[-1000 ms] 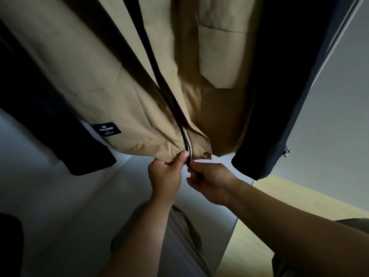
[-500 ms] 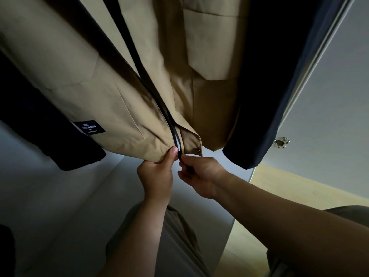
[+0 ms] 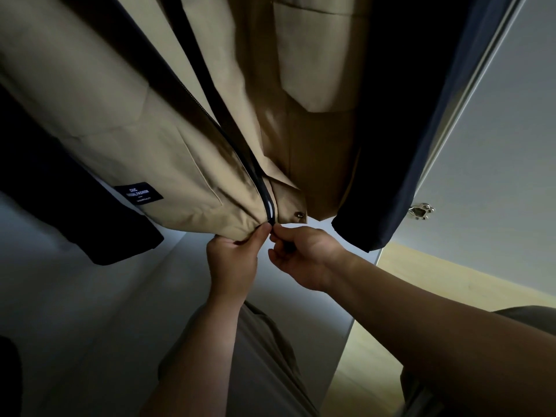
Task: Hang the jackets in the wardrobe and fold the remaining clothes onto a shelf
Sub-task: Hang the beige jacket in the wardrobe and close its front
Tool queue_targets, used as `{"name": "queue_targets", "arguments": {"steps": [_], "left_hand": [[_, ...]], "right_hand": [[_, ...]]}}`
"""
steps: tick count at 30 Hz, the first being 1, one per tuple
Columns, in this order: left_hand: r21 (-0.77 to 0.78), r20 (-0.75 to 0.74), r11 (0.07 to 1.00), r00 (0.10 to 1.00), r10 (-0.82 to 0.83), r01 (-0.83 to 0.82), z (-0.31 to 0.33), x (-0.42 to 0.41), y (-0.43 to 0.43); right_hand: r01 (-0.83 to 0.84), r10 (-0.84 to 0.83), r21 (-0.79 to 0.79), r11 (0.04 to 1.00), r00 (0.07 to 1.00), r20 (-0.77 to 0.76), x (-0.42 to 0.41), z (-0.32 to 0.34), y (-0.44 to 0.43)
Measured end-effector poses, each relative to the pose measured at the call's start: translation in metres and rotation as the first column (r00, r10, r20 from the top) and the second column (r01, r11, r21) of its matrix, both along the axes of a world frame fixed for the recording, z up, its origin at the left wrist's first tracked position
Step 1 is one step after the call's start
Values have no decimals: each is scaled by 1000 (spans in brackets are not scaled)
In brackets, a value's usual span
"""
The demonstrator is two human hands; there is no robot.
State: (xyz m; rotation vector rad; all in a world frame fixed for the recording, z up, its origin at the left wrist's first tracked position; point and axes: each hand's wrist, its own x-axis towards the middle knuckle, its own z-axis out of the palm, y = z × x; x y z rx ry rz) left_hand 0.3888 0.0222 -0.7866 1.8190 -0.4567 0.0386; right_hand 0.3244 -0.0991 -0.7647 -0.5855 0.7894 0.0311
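Head view: we are looking up at the tan jacket [image 3: 126,121] hanging in the wardrobe, between a navy garment [image 3: 421,130] on the right and a dark garment [image 3: 60,206] on the left. Its zipper [image 3: 268,206] is running from the hem up and away toward top left, with its bottom end just above both hands. The left hand [image 3: 231,260] is pinching hem fabric just left of that end. The right hand [image 3: 304,257] is curling its fingers and pinching the zipper's foot, touching the left thumb; we are not making out the slider. We are judging that the right hand pulls up along the zipper line while the left anchors the hem.
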Motion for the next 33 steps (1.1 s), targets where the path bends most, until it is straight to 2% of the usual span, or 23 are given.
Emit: {"name": "queue_targets", "arguments": {"steps": [4, 9, 12, 17, 20, 24, 27, 33], "left_hand": [[27, -59, 999, 998, -31, 33, 1, 5, 5], [87, -60, 993, 995, -78, 83, 5, 4, 3], [132, -41, 987, 995, -89, 94, 6, 4, 2], [227, 45, 970, 994, -95, 83, 4, 2, 3], [212, 56, 975, 995, -80, 67, 3, 3, 1], [148, -89, 986, 994, -59, 72, -1, 5, 1], [97, -153, 994, 988, -38, 53, -5, 5, 5], [67, -142, 997, 989, -36, 46, -6, 5, 9]], "right_hand": [[-27, 27, 35, 999, 1000, 6, -3, 2, -1], [-26, 24, 90, 996, 1000, 19, -8, 6, -7], [-29, 28, 71, 997, 999, 19, -11, 7, -10], [-37, 37, 0, 999, 999, 27, -12, 5, -9], [-32, 34, -36, 999, 998, 60, -10, 2, -7], [-39, 49, -103, 994, 994, 99, -11, 0, -5], [-63, 83, -245, 967, 994, 71, -13, -5, 1], [-62, 61, -417, 907, 998, -14, -10, -5, 7]]}}
